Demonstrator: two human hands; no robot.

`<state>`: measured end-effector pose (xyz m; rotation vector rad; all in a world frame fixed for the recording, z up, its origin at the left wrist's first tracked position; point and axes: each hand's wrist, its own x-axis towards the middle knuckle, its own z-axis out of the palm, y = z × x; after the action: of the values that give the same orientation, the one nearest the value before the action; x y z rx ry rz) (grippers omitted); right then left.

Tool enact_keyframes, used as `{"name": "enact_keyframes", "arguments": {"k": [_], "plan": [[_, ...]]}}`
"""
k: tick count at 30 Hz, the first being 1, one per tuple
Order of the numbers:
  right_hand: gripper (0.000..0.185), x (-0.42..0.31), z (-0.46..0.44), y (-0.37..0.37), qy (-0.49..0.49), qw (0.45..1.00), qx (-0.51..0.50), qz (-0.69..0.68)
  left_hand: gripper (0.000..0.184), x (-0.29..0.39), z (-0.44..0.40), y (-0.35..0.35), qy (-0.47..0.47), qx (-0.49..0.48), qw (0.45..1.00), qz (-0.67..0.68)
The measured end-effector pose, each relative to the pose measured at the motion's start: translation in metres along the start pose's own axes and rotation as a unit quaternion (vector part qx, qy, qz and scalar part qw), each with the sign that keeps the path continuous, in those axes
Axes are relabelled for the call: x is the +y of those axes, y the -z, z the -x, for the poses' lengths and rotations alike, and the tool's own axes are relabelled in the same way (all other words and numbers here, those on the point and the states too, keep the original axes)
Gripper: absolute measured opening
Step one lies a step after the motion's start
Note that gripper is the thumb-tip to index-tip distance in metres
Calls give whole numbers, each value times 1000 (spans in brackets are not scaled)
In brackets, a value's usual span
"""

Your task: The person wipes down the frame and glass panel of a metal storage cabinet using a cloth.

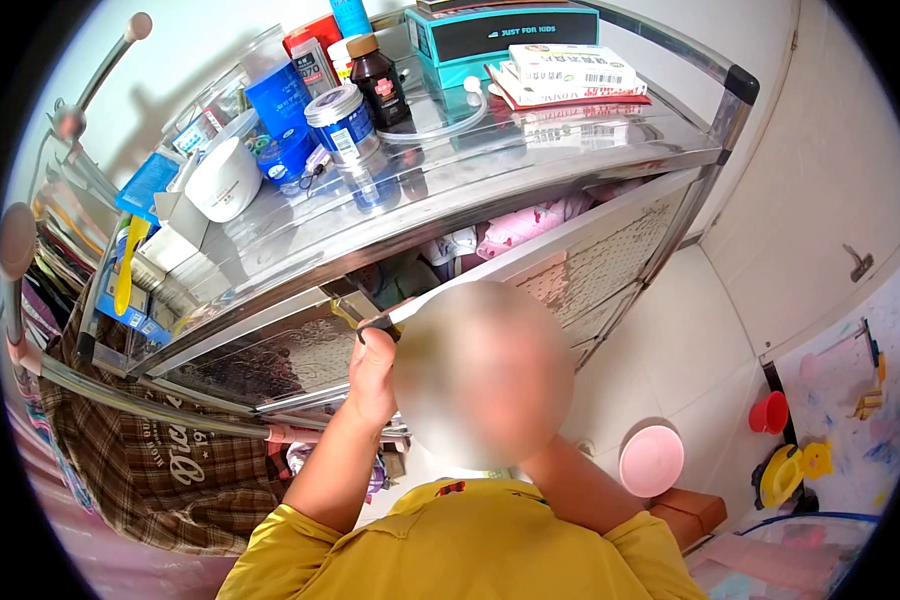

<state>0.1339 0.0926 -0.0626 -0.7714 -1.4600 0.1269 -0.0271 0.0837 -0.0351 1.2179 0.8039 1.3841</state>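
My left hand [373, 378] is closed at the black-capped left end of a white-framed cabinet door [610, 235] with textured glass panels, thumb on top. This door stands out from the cabinet [440, 195] at its left end. Folded clothes show in the gap, among them a pink patterned cloth [530, 225]. From the lower right my right forearm [580, 485] reaches up into a round blurred patch, which covers my right hand and whatever it touches. The other glass door [260, 355] is on the left.
Jars, a brown bottle [377, 82], a teal box [500, 45] and white boxes [570, 72] crowd the cabinet top. A plaid shirt [160, 450] hangs at left. On the floor at right are a pink basin [652, 461] and a brown box [688, 515].
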Motion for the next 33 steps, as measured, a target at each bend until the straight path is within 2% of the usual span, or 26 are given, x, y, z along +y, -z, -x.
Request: {"name": "enact_keyframes", "arguments": {"k": [2, 4, 6, 8, 10, 12, 13, 18, 24, 26, 28, 33], "plan": [[43, -3, 14, -15, -6, 995, -70, -71, 76, -1, 0, 1, -12, 7, 1000, 18], [44, -11, 21, -23, -26, 988, -43, -143, 83, 0, 1, 4, 18, -28, 999, 37], [43, -4, 18, -18, -19, 989, -67, -133, 82, 4, -1, 1, 12, -36, 999, 20], [43, 1, 13, -13, 40, 995, -78, -53, 83, 5, -1, 0, -2, -22, 1000, 3], [41, 0, -1, -5, 40, 996, -68, -31, 84, 2, -1, 3, 2, -23, 1000, 2], [39, -5, -20, 5, 15, 999, 35, 18, 84, 1, -1, 4, 6, -24, 1000, 1], [38, 0, -22, 8, -13, 998, 49, 27, 85, 1, -1, 4, -2, -24, 1000, -14], [39, 13, -30, 13, -1, 990, 114, 84, 87, -2, 1, 6, -9, -20, 999, -26], [41, -7, -20, 1, -15, 997, 75, 1, 85, 1, 1, 1, 0, -41, 999, -16], [42, -12, -14, -4, 1, 998, 47, -29, 83, -4, 1, 1, -16, -4, 1000, 18], [43, -17, -10, -9, 39, 997, 7, -68, 82, 0, 2, -1, -10, -14, 1000, 11], [41, -28, -14, -10, 37, 996, 11, -86, 78, 7, 2, -3, 12, -41, 999, 3]]}}
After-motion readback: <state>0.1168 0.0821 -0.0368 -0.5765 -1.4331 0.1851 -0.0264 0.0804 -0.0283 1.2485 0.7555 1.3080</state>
